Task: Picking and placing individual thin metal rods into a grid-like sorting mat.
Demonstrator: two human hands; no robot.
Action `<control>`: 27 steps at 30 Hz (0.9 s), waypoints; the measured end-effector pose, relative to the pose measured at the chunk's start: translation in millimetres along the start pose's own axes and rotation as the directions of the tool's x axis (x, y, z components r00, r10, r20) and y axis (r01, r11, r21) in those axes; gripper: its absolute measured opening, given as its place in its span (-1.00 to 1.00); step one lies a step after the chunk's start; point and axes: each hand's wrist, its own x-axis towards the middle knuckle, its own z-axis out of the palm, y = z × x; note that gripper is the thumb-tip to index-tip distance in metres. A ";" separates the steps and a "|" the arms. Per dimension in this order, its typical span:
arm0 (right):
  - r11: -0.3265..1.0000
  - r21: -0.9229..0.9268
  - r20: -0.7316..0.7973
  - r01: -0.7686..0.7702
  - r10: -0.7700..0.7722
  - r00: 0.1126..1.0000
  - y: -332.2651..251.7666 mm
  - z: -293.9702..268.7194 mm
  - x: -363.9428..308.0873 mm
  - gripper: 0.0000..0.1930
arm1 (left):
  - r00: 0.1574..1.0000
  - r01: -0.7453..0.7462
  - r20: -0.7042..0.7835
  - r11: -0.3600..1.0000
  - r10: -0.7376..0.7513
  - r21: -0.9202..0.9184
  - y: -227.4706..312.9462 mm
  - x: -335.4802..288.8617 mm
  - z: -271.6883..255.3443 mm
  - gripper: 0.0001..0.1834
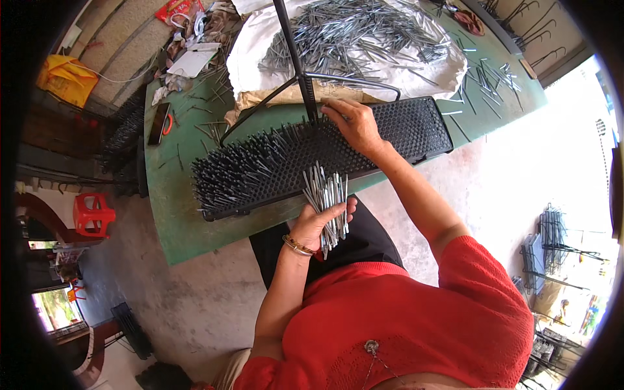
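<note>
My left hand (318, 224) is closed round a bundle of thin silvery metal rods (330, 198), held upright just in front of a long black perforated rack (383, 140). Rods (240, 169) stand packed in the holes of the rack's left part, while bare holes show on its right part. Over the rack's far edge, beside a black upright bar (305, 84), my right hand (354, 123) has its fingers bent together. Whatever its fingertips may hold is too small to make out.
Behind the rack, a heap of loose rods (364, 32) lies on a white sheet (250, 52) on the green table (179, 224). More rods (494, 78) are scattered at the right. A phone (158, 123) lies far left. A red stool (93, 214) stands on the floor.
</note>
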 end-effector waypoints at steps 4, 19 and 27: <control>0.999 -0.018 -0.039 0.036 -0.036 0.999 -0.3 8.2 -4.6 -0.78 | 1.000 0.012 -0.016 1.000 -0.012 -0.003 -1.7 0.8 0.0 -0.69; 0.999 -0.026 0.067 -0.022 0.024 0.997 -24.2 -20.2 -14.8 -0.79 | 0.997 -0.079 -0.012 0.996 0.079 -0.027 2.2 0.3 3.2 -0.70; 0.566 0.393 0.583 -0.725 0.456 0.672 -51.0 -32.7 -49.3 -0.78 | 0.986 -0.164 -0.006 0.986 0.164 -0.027 12.6 3.0 14.2 -0.71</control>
